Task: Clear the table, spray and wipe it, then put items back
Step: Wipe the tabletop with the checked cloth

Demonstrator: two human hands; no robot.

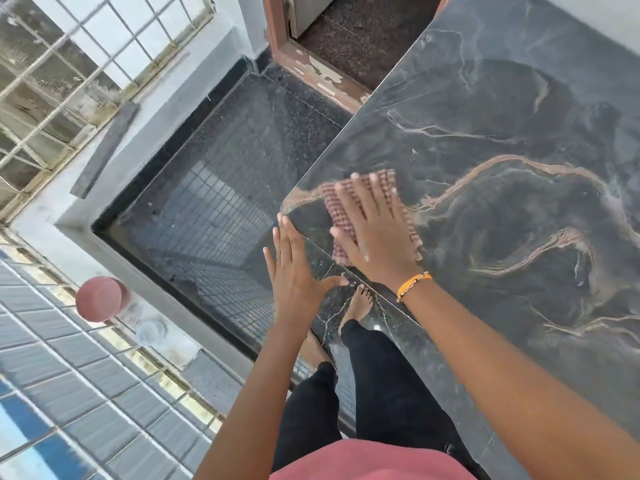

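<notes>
Cloth lies flat near the rounded corner of the dark marbled bench, pressed under the spread, open right hand. The left hand, open and empty, hovers just beside the bench edge. A reddish bowl sits well apart. The cloth is pinkish and ribbed.

From where I stand, nothing here can be read: there are no words, labels, brand marks, numbers or signs on anything in view.
</notes>
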